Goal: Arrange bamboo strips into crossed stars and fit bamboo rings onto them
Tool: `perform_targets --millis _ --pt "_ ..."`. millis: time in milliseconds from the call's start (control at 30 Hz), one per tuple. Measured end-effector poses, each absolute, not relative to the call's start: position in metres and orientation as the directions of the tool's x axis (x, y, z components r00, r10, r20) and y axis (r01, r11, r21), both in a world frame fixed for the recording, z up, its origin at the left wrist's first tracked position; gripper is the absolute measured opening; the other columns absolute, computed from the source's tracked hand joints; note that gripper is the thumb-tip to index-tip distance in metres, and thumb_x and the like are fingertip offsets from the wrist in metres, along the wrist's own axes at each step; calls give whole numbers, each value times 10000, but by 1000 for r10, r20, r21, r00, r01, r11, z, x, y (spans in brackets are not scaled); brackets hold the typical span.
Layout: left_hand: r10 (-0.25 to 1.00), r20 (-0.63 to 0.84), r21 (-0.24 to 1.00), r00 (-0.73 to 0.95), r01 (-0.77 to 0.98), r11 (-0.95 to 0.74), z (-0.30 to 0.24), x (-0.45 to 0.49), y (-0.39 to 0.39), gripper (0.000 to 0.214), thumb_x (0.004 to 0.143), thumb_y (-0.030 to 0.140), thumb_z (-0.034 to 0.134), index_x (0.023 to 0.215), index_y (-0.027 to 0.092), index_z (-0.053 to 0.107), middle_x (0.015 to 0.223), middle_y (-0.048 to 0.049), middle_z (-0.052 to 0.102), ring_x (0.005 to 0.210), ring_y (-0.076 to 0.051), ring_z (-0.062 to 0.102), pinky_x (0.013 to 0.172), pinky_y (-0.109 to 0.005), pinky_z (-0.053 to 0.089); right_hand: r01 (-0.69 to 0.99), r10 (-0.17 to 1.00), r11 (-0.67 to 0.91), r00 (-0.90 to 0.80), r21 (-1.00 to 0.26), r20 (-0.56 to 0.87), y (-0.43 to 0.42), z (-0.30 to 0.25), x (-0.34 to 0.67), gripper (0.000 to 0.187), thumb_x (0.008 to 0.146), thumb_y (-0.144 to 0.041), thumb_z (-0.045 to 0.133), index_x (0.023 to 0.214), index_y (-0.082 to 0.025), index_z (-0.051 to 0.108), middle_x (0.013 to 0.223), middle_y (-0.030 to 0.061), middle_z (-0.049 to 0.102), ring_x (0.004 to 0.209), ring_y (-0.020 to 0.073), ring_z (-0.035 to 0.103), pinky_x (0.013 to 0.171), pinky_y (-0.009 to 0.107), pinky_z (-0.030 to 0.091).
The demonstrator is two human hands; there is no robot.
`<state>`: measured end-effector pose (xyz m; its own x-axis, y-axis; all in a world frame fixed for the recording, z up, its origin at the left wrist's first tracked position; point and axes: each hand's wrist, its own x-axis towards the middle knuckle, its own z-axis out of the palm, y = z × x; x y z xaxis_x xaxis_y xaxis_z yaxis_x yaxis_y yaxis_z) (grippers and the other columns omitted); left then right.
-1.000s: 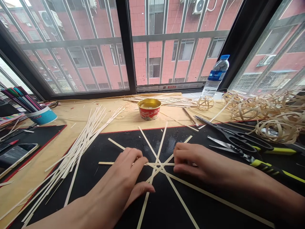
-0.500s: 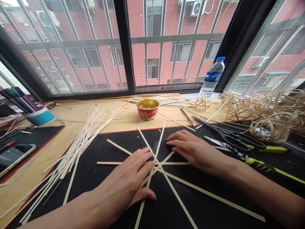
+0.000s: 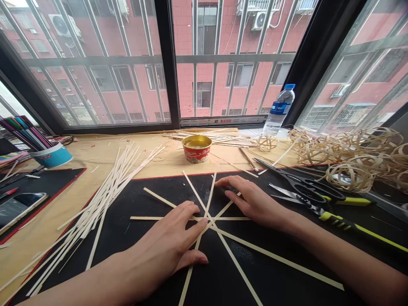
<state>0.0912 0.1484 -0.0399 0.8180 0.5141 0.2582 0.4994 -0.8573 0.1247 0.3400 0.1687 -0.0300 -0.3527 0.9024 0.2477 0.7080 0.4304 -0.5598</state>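
Several thin bamboo strips lie crossed in a star on a black mat. My left hand lies flat and open, its fingertips pressing the crossing point of the strips. My right hand rests open on the mat to the right of the crossing, fingers stretched over the upper right strip end. Neither hand holds anything.
A loose bundle of bamboo strips lies to the left. A red and gold bowl stands behind the mat. Black scissors, yellow-handled shears, woven balls and a water bottle are at right. A pen cup and phone are at left.
My right hand slid from the horizontal strip up and left to the upper right strip. My left hand flattened onto the crossing point. The view tilted slightly.
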Motion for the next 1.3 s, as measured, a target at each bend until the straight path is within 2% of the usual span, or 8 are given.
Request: perform_targets --millis 167,267,367,467,600,700,933,1300 --pt "514 275 137 812 496 -857 -34 93 147 562 720 367 771 1200 158 565 1220 -172 540 1183 -323 515 937 -420 510 450 912 390 -308 -803 271 165 -26 339 213 905 -249 468 1018 -199 641 1143 62 672 1139 220 576 1018 410 424" --pt "532 332 146 779 515 -845 -38 94 147 661 696 405 784 1235 136 513 1215 -168 560 1146 -310 550 963 -414 500 328 922 334 -308 -884 234 165 -27 341 224 888 -280 512 1045 -184 638 1168 75 661 1138 225 583 1014 402 441" --pt "539 403 112 740 545 -831 -45 93 146 776 672 457 789 1284 127 444 1270 -190 545 1195 -332 523 1011 -445 465 253 930 269 -318 -929 183 166 -30 343 269 857 -280 561 1100 -176 614 1190 86 644 1131 212 589 1026 398 439" --pt "514 415 83 751 532 -843 -48 92 146 766 649 447 810 1243 103 469 1266 -207 550 1227 -341 500 1029 -440 452 213 932 222 -333 -952 143 166 -31 343 300 833 -276 585 1114 -172 599 1175 95 643 1126 211 591 992 394 468" --pt "517 380 94 767 524 -846 -49 91 148 659 692 462 774 1187 109 522 1266 -194 563 1277 -342 456 1031 -462 451 190 936 164 -340 -968 92 166 -28 343 336 813 -283 601 1128 -167 594 1155 109 646 1065 226 621 858 372 538" --pt "494 388 54 778 516 -855 -51 90 150 677 686 495 767 1181 92 540 1264 -194 576 1297 -345 434 1038 -470 443 172 943 152 -321 -973 90 166 -25 344 339 797 -303 626 1112 -177 616 1152 103 652 1028 231 637 825 366 545" --pt "470 415 -15 779 523 -852 -55 89 150 715 689 529 752 1212 87 545 1270 -193 584 1307 -342 424 1061 -469 413 110 948 106 -312 -988 67 163 -19 345 325 772 -328 687 1075 -211 670 1103 70 697 1061 238 632 895 364 521" --pt "437 431 -13 789 490 -872 -55 90 153 695 734 549 705 1238 112 508 1258 -178 590 1301 -344 432 1086 -519 365 12 939 98 -332 -995 89 163 -22 346 294 776 -297 710 1057 -215 683 1115 77 699 1064 238 641 913 373 515"
